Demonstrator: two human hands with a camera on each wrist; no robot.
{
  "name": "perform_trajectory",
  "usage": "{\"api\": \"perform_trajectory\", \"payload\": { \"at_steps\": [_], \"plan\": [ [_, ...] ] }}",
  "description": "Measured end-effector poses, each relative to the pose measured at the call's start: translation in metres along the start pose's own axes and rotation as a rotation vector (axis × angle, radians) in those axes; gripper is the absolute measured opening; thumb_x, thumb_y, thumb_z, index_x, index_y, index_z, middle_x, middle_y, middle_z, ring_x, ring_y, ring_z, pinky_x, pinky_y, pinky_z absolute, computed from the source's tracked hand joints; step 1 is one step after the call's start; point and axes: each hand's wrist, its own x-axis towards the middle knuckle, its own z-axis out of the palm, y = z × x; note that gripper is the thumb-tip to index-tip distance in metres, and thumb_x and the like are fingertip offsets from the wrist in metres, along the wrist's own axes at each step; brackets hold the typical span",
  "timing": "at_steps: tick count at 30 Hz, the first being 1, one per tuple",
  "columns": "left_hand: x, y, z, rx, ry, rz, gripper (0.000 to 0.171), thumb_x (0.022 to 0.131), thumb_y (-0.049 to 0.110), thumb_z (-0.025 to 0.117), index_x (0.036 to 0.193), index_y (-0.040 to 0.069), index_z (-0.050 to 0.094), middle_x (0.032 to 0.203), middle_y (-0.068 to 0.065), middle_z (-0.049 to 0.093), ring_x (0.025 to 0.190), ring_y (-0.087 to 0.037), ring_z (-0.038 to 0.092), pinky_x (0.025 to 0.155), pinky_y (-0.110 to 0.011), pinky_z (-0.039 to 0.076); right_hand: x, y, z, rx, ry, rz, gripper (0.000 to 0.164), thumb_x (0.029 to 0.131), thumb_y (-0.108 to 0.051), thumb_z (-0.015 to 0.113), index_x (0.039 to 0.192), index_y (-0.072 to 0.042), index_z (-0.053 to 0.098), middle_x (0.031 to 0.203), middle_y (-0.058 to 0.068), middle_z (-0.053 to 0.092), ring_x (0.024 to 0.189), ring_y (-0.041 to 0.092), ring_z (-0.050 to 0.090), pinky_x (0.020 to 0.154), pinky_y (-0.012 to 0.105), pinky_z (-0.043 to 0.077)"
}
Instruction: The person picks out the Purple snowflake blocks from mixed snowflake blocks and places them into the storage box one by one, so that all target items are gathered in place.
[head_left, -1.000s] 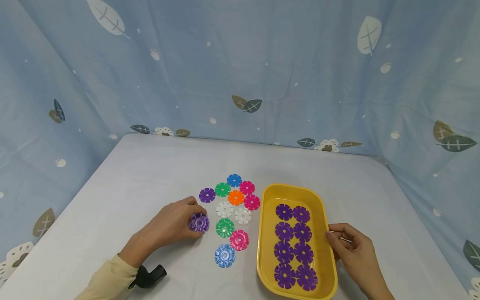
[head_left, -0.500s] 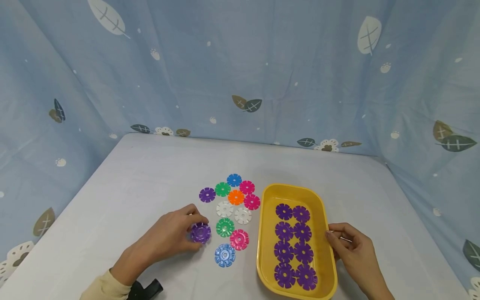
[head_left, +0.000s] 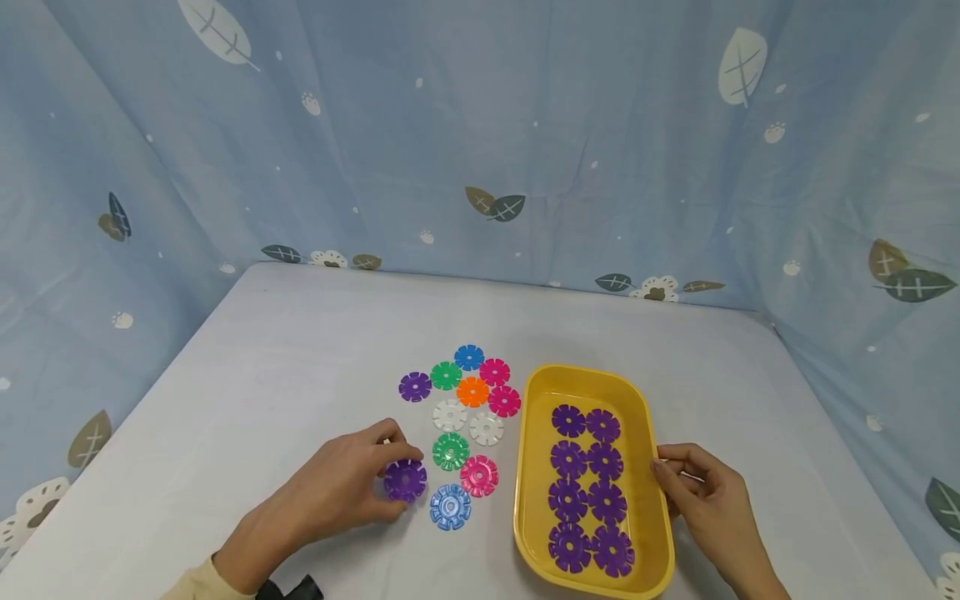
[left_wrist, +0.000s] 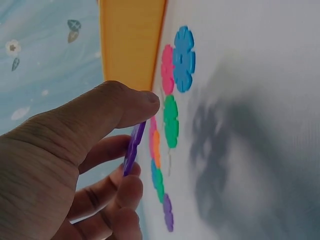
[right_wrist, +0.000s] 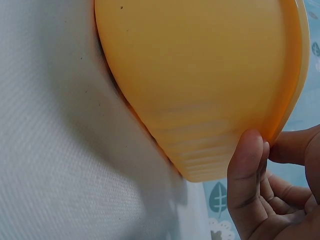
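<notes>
My left hand (head_left: 330,487) pinches a purple snowflake disc (head_left: 405,481) by its edge, thumb on one side and fingers on the other. In the left wrist view this disc (left_wrist: 134,149) is seen edge-on, raised over the table, and casts a shadow on the cloth. My right hand (head_left: 708,508) grips the right rim of a yellow tray (head_left: 660,533) between thumb and fingers. Inside the tray, several purple discs (head_left: 568,500) lie flat in two columns. The right wrist view has the thumb against the tray's outer wall (right_wrist: 200,75), just under the rim.
Between left hand and tray lie loose discs: blue (head_left: 450,507), pink (head_left: 478,476), green (head_left: 450,451), white (head_left: 486,428), orange (head_left: 472,392) and purple (head_left: 415,387), among others. A black object (head_left: 292,588) is at the left wrist. A patterned blue curtain (head_left: 420,150) surrounds the white table.
My left hand has drawn the purple disc a little toward me and slightly right, and the disc's face has tilted. The right hand and the tray have stayed put.
</notes>
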Motion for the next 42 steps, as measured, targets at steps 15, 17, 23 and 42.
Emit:
{"api": "perform_trajectory", "payload": {
  "at_steps": [15, 17, 23, 42],
  "plan": [
    [-0.012, 0.012, 0.011, -0.040, -0.033, 0.036, 0.041, 0.072, 0.030, 0.087, 0.110, 0.021, 0.074, 0.099, 0.014, 0.052, 0.080, 0.000, 0.054, 0.072, -0.021, 0.053, 0.000, 0.000, 0.000, -0.017, 0.000, -0.012, 0.028, 0.099, -0.022, 0.065, 0.115, 0.002, 0.063, 0.091, 0.014, 0.067, 0.064, 0.022, 0.067, 0.054, 0.035, 0.056],
    [-0.014, 0.013, 0.012, -0.046, -0.034, 0.033, 0.040, 0.072, 0.029, 0.087, 0.110, 0.021, 0.074, 0.099, 0.014, 0.053, 0.081, 0.000, 0.055, 0.073, -0.021, 0.054, 0.000, 0.000, 0.000, -0.022, 0.001, -0.019, 0.028, 0.099, -0.021, 0.065, 0.114, 0.002, 0.063, 0.090, 0.014, 0.067, 0.064, 0.022, 0.066, 0.054, 0.035, 0.056],
    [-0.018, 0.016, 0.014, -0.081, -0.046, 0.017, 0.039, 0.073, 0.027, 0.086, 0.110, 0.022, 0.075, 0.098, 0.015, 0.053, 0.081, 0.001, 0.055, 0.072, -0.020, 0.053, 0.000, 0.001, 0.000, -0.014, -0.004, -0.040, 0.027, 0.099, -0.021, 0.065, 0.114, 0.002, 0.064, 0.089, 0.014, 0.068, 0.062, 0.023, 0.066, 0.054, 0.035, 0.056],
    [-0.018, 0.038, 0.017, -0.152, -0.153, 0.022, 0.042, 0.076, 0.032, 0.086, 0.115, 0.028, 0.073, 0.103, 0.016, 0.054, 0.086, 0.003, 0.055, 0.073, -0.015, 0.051, 0.000, 0.001, -0.001, -0.005, -0.014, -0.049, 0.028, 0.099, -0.022, 0.065, 0.114, 0.002, 0.063, 0.090, 0.013, 0.067, 0.062, 0.022, 0.066, 0.054, 0.034, 0.056]
  ]
}}
